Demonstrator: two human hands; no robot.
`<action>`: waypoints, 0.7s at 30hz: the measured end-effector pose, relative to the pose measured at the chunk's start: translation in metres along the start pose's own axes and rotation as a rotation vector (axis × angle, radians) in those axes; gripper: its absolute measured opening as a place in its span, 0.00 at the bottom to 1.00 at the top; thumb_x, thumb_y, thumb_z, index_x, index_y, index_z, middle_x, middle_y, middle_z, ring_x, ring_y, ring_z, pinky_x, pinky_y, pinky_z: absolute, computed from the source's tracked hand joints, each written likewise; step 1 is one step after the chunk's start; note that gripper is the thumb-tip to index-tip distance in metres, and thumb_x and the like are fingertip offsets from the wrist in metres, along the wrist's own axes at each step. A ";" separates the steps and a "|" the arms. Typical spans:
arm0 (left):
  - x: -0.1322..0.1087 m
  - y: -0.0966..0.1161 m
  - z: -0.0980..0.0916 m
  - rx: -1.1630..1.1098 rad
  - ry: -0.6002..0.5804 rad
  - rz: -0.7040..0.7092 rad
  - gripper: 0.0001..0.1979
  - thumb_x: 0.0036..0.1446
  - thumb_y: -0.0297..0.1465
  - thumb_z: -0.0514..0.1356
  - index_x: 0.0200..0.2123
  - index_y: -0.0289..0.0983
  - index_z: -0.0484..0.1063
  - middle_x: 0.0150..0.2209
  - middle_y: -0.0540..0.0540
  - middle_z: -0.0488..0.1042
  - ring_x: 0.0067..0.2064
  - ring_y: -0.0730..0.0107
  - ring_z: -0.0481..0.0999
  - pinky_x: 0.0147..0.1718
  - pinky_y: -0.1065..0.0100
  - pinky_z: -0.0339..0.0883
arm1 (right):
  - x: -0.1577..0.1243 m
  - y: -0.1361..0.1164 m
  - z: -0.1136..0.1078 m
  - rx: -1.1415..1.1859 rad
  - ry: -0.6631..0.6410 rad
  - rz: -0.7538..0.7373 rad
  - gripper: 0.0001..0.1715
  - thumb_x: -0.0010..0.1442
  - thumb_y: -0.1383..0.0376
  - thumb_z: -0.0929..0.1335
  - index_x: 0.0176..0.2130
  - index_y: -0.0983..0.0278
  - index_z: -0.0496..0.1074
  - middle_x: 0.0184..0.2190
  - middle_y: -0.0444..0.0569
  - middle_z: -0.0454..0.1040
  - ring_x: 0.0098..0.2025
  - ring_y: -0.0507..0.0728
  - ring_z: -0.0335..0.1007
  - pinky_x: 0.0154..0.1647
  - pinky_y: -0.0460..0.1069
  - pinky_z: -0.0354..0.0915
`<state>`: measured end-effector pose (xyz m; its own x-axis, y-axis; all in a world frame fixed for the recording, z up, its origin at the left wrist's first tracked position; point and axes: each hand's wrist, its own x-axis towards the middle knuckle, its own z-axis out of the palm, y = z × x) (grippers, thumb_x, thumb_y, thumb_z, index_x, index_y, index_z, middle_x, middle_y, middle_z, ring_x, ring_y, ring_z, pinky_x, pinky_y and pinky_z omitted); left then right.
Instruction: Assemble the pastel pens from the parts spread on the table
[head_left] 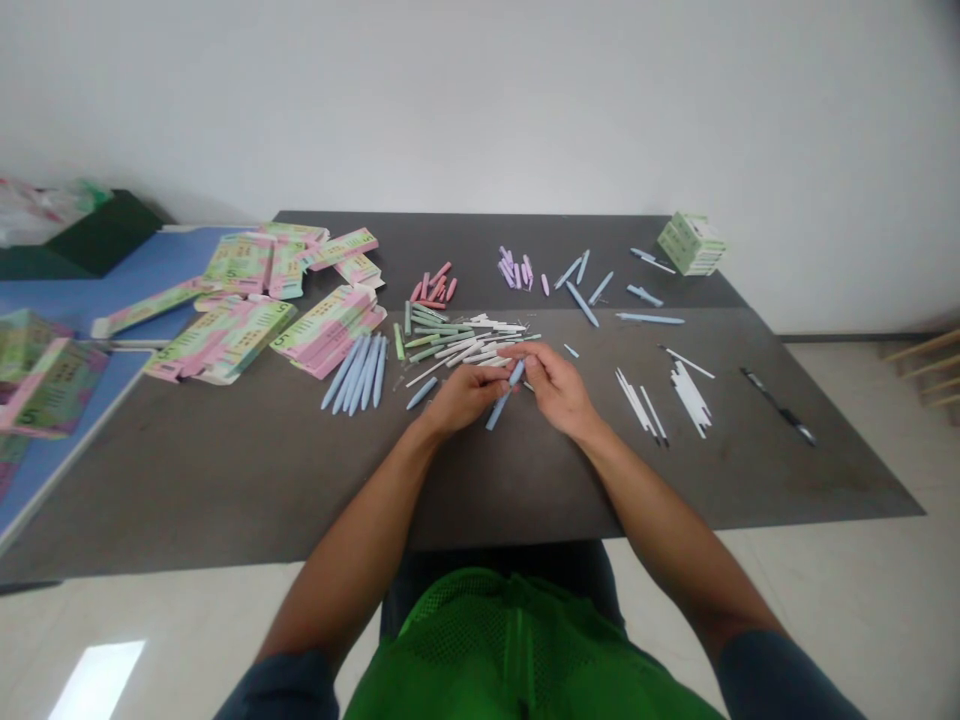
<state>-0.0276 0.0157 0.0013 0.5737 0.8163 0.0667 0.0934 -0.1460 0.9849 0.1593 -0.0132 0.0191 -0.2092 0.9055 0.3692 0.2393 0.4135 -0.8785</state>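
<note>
One dark grey, flat tabletop carries nearly everything. At its left stands one dark green, open-topped box with clear plastic bags inside. Pink-and-green printed cardboard cartons overlap on the left side, too closely to count surely. One pale green block of small boxes sits at the far right corner.

Two bare hands meet near the middle: the left hand and the right hand, both narrow, fingertips pinched around one slim pale-blue plastic pen barrel. It lies between them, slanting out below the fingers toward the person.

One black-and-clear pen lies well apart, to the right. About six pale-blue tapered barrels lie side by side left of the left hand, and one short pale-blue piece lies just beside that hand. About seven pale-blue pen parts are scattered beyond the right hand.

Thin white refills form one bunch at right; three more lie nearer the right hand. Past the fingers is a mixed heap of green tubes and white sticks, uncounted. Roughly eight short red pieces and eight lavender ones lie farther back.
</note>
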 end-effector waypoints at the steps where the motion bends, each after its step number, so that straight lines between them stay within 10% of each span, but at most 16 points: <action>1: 0.000 0.001 0.000 0.002 -0.005 0.004 0.17 0.60 0.40 0.61 0.40 0.32 0.82 0.36 0.46 0.79 0.40 0.62 0.75 0.46 0.64 0.66 | 0.000 0.002 0.001 0.025 0.008 0.000 0.23 0.72 0.49 0.58 0.55 0.57 0.70 0.49 0.52 0.79 0.42 0.57 0.77 0.47 0.54 0.72; 21: -0.004 0.014 0.001 -0.155 0.002 -0.018 0.17 0.60 0.43 0.61 0.39 0.35 0.81 0.35 0.44 0.77 0.34 0.68 0.70 0.38 0.67 0.63 | 0.003 0.007 0.001 -0.090 0.131 -0.010 0.15 0.65 0.58 0.68 0.49 0.58 0.79 0.47 0.50 0.80 0.48 0.58 0.76 0.52 0.54 0.69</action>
<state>-0.0276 0.0093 0.0151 0.5716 0.8191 0.0485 -0.0231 -0.0430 0.9988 0.1598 -0.0071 0.0138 -0.0880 0.9034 0.4196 0.3227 0.4244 -0.8460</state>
